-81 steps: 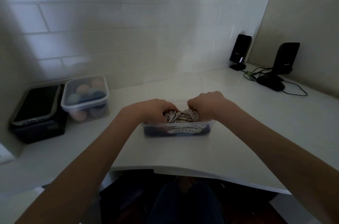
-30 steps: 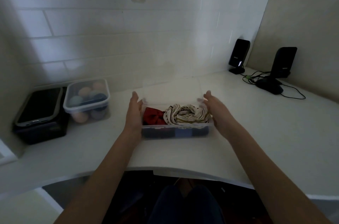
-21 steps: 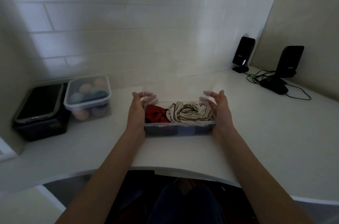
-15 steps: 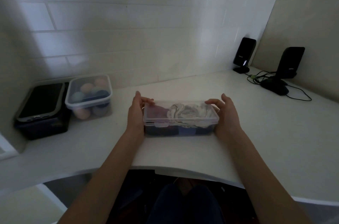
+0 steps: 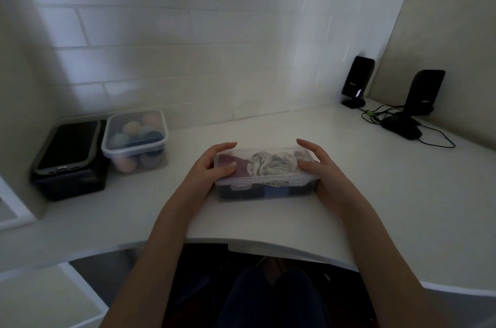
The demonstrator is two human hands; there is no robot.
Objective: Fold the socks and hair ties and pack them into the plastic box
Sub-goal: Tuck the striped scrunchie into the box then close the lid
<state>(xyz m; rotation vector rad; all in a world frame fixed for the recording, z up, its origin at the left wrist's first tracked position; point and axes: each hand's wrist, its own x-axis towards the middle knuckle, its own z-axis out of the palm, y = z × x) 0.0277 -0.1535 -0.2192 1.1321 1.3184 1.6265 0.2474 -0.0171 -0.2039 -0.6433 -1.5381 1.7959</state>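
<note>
Left hand (image 5: 212, 166) and right hand (image 5: 320, 169), fingers loosely curled, clasp the ends of the lidded box (image 5: 265, 174) on the bench (image 5: 375, 193).

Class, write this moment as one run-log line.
stage: closing | plastic box: on desk, lid down | left hand: on left end | right hand: on right end | contents: fabrics inside

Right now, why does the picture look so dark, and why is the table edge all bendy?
In the head view the light is dim and comes from the right, so the tiled wall shows soft grey shadows; the wide-angle lens curves the table edge and stretches both arms; the plastic box has a cloudy clear lid, so the striped fabric inside looks hazy.
</note>
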